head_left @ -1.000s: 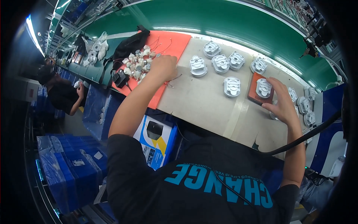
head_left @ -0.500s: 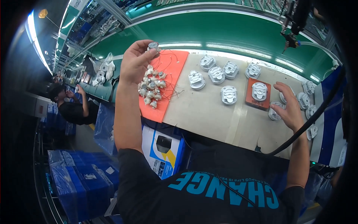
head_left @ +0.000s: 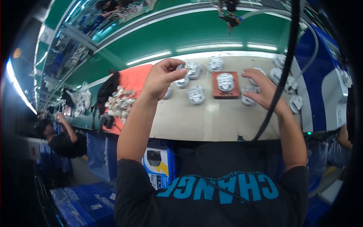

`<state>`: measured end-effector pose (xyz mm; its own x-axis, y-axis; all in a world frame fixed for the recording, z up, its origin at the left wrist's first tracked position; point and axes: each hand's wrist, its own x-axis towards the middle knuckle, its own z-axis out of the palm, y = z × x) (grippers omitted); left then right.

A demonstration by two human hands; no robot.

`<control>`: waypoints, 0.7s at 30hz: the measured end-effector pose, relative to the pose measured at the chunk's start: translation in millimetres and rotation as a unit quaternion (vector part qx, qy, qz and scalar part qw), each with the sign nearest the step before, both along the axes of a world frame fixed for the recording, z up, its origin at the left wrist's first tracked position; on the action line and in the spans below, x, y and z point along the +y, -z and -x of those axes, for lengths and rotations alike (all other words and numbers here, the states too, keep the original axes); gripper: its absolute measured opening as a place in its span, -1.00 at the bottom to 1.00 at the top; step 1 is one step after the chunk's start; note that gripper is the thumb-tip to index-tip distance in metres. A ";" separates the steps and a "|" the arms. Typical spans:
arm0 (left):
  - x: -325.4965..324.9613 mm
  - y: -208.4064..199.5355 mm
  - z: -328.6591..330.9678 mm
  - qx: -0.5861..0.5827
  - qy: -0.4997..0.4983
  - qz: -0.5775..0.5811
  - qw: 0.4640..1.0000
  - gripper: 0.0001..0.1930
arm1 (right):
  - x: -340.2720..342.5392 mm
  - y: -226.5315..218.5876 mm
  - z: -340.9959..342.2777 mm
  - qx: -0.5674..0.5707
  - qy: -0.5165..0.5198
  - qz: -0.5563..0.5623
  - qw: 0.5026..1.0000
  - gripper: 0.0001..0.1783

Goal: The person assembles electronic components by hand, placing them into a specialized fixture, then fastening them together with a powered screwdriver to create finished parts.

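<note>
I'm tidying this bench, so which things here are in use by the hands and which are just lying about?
In use:
- small part pinched in the left hand
- round metal casting under the right hand
- casting on the brown block

Lying about:
- pile of small parts on the orange mat
- spare castings on the table
- hanging tool
- black cable

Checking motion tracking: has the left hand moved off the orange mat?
Yes. The left hand went right, from the orange mat toward the brown block.
</note>
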<state>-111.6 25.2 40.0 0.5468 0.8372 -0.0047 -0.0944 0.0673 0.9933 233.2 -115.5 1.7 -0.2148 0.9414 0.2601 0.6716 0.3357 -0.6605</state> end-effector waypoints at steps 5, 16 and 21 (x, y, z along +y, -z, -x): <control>-1.3 12.9 -69.1 0.173 -0.007 0.035 0.984 -0.72 | -2.0 -0.8 2.2 -0.003 0.025 -0.005 1.000 -0.38; -10.1 23.6 -127.5 0.390 0.008 -0.238 0.890 -0.51 | -11.0 5.5 -11.3 0.050 0.069 0.003 0.996 -0.42; -9.4 19.3 -132.4 0.466 0.011 -0.307 0.830 -0.51 | -13.1 -10.4 -8.8 0.034 0.082 0.052 0.995 -0.44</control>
<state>20.8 15.8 20.7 0.5615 0.8274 -0.0100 0.7278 -0.4880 0.4818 242.0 -128.6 12.1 -0.0415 0.9848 0.1687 0.6639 0.1534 -0.7319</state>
